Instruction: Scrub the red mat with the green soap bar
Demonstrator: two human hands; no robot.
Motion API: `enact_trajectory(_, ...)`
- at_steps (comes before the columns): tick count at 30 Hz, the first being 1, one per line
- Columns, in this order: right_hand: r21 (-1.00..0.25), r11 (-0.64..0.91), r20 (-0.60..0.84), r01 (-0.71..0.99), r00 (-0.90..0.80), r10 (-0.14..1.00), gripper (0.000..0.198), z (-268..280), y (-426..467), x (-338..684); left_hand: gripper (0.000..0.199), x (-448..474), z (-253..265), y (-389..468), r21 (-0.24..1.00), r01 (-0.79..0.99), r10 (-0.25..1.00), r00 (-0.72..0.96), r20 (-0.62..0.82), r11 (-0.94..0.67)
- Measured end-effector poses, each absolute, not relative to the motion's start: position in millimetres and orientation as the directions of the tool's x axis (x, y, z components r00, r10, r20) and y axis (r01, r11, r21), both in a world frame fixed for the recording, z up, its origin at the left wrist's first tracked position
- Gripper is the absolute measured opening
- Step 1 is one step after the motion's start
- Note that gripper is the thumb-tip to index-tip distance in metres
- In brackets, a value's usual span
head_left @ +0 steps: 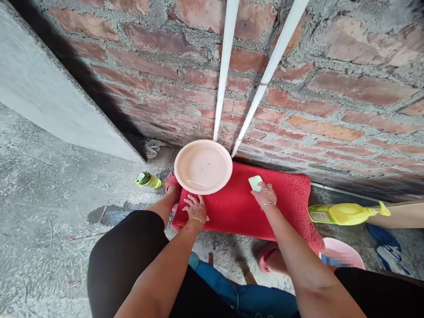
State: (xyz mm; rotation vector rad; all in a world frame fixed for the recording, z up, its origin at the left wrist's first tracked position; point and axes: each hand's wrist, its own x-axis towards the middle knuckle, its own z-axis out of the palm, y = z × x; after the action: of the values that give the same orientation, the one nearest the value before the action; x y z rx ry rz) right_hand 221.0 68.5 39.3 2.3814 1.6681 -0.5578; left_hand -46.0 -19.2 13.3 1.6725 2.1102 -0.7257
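Observation:
A red mat (pixel 228 212) with a shaggy underside or border lies spread in front of me. My right hand (pixel 266 194) grips a pale green bar of soap (pixel 255 182) over the mat's right half. Flat on the left part of the mat rests my left hand (pixel 196 209), its fingers spread close to the basin's rim. The pale pink basin (pixel 203 165) stands at the mat's upper left corner, with a little liquid and a few dark specks in it.
A yellow pump bottle (pixel 344 214) lies to the right, near a pink tub (pixel 342 249). On the left stands a small yellow-green bottle (pixel 149 180). Two white pipes (pixel 225 66) run down the brick wall (pixel 149 75). A grey slab (pixel 66 88) leans at left.

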Motion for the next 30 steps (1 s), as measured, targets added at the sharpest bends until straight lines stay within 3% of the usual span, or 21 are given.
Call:
enact_trajectory(4, -0.074, -0.387, -0.356, 0.919, 0.339, 0.871, 0.048, 52, 61, 203, 0.118, -46, 14, -20, -0.163, 0.97, 0.801, -0.24, -0.549, 0.179)
enact_trajectory(10, -0.229, -0.104, -0.426, 0.968, -0.004, 0.905, 0.043, 48, 60, 123, 0.115, -49, 6, -21, -0.204, 0.965, 0.822, -0.25, -0.512, 0.167)
enact_trajectory(13, -0.225, -0.068, -0.415, 0.972, -0.032, 0.909, 0.043, 41, 49, 151, 0.115, -48, 3, -20, -0.219, 0.963, 0.827, -0.247, -0.504, 0.155)
enact_trajectory(17, -0.178, -0.302, -0.366, 0.937, 0.222, 0.904, 0.044, 46, 7, 259, 0.116, -46, 1, -20, -0.251, 0.958, 0.831, -0.251, -0.496, 0.139)
enact_trajectory(18, -0.143, -0.442, -0.361, 0.885, 0.369, 0.856, 0.044, 49, -6, 290, 0.116, -46, 0, -20, -0.258, 0.956, 0.83, -0.255, -0.496, 0.139)
enact_trajectory(21, -0.022, -0.658, -0.337, 0.753, 0.614, 0.714, 0.046, 62, -40, 363, 0.116, -47, -3, -18, -0.263, 0.955, 0.826, -0.258, -0.501, 0.138)
enact_trajectory(24, 0.012, -0.747, -0.295, 0.665, 0.716, 0.633, 0.047, 68, -60, 383, 0.12, -47, -4, -13, -0.266, 0.951, 0.807, -0.277, -0.522, 0.155)
enact_trajectory(27, -0.115, -0.634, -0.274, 0.764, 0.589, 0.76, 0.047, 62, -66, 345, 0.124, -45, -1, -9, -0.258, 0.946, 0.78, -0.309, -0.544, 0.195)
enact_trajectory(30, -0.198, -0.385, -0.327, 0.901, 0.31, 0.893, 0.047, 51, -63, 277, 0.12, -41, 7, -11, -0.224, 0.948, 0.769, -0.314, -0.556, 0.225)
